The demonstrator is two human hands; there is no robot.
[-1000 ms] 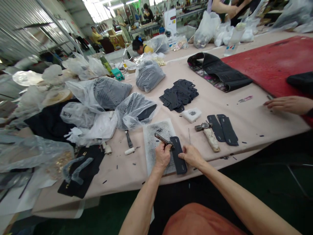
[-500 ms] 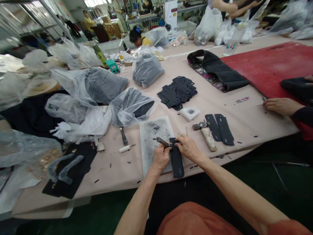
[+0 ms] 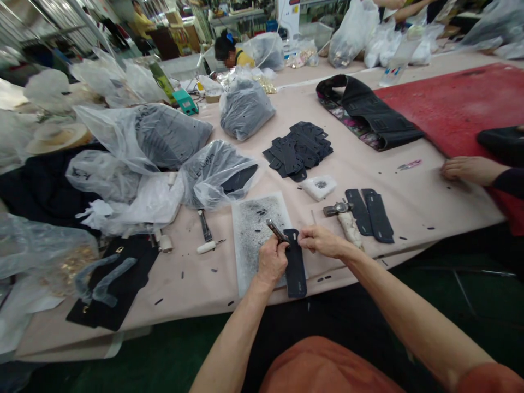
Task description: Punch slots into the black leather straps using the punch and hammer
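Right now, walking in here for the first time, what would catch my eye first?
Probably the bold red sheet spread over the table at the right of the view. Next, the heap of dark pieces near the middle. Then the person's left grip, holding a slim metal tool near the far end of a dark strip by the table's near edge.

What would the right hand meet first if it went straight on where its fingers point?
Likely the dark strip, at its upper end, with the tool in the left hand just beyond. Depth is unclear; the right hand could pass above the strip.
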